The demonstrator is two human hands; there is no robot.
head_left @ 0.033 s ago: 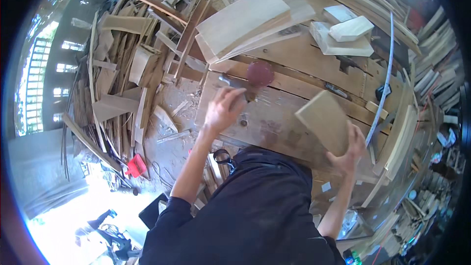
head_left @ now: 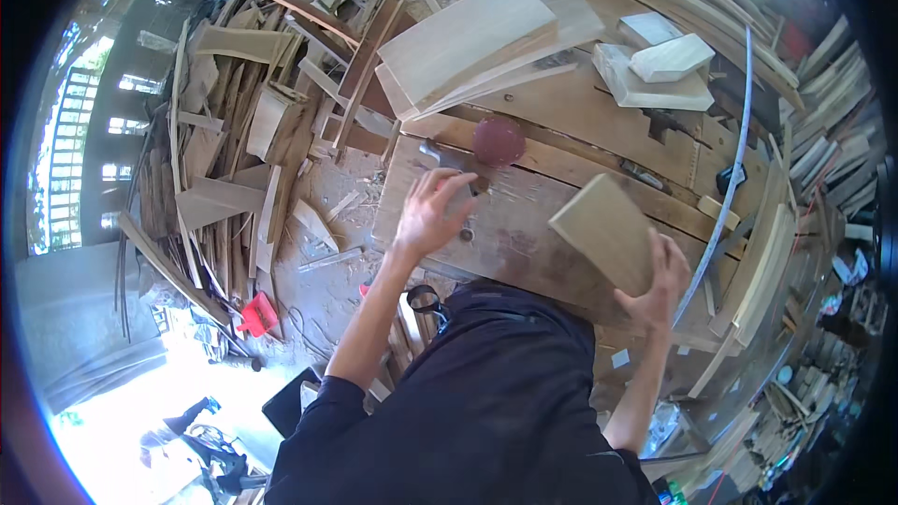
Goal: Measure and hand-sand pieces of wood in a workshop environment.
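In my right hand (head_left: 659, 279) is a flat light-brown wooden board (head_left: 603, 232), gripped at its near right edge. It is tilted above the workbench (head_left: 524, 243). My left hand (head_left: 432, 213) hovers over the left part of the bench, thumb and fingers apart, with nothing visible between them. Just beyond its fingers lies a greyish tool (head_left: 438, 153), partly hidden by the hand, so its kind is unclear. A round dark-red sanding disc (head_left: 499, 141) rests on the bench beside it.
Pale planks (head_left: 468, 42) are stacked at the far side. Cut wood blocks (head_left: 655, 75) sit at the far right, near a bluish-white hose or strip (head_left: 739, 150). A wood-scrap pile (head_left: 224, 150) fills the left. A red dustpan-like piece (head_left: 259, 315) lies on the floor.
My left hand's fingers have spread wider and the hand has shifted slightly to the right. The board in my right hand has moved a little left and turned slightly.
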